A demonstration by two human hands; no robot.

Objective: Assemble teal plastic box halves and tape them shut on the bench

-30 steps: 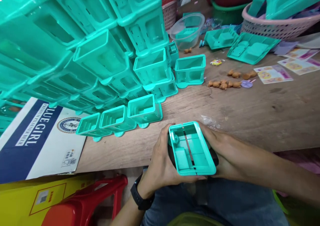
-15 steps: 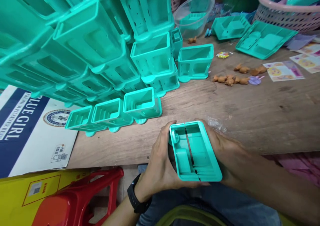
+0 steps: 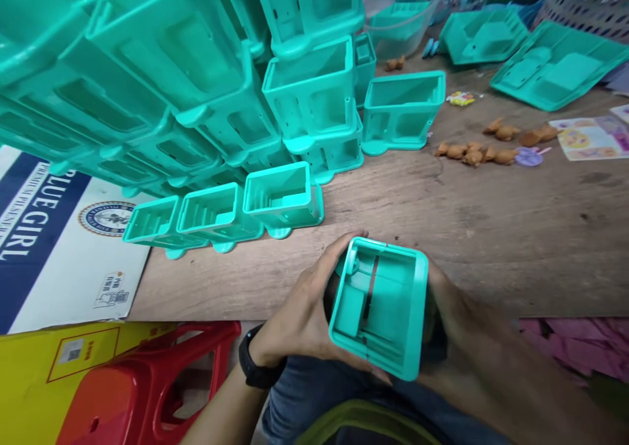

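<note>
Both hands hold one teal plastic box-shaped shell (image 3: 381, 307) over my lap, its open side facing up. My left hand (image 3: 302, 314), with a black watch on its wrist, wraps round the shell's left side. My right hand (image 3: 447, 314) grips its right side, with the fingers mostly hidden behind the shell. A dark part shows under the shell between my hands. Just beyond, a row of three like shells (image 3: 221, 215) lies along the near edge of the wooden table (image 3: 491, 235).
A tall pile of teal shells (image 3: 171, 84) fills the left and back. One single shell (image 3: 403, 111), flat teal panels (image 3: 555, 65), small brown pieces (image 3: 472, 151), sticker sheets (image 3: 590, 137) and a clear bowl (image 3: 407, 12) lie further off. A cardboard box (image 3: 54, 235) and red stool (image 3: 147, 392) are at left.
The shell in my hands has tilted and turned clockwise, its near end now pointing down and right. The view has moved closer to the table and downward.
</note>
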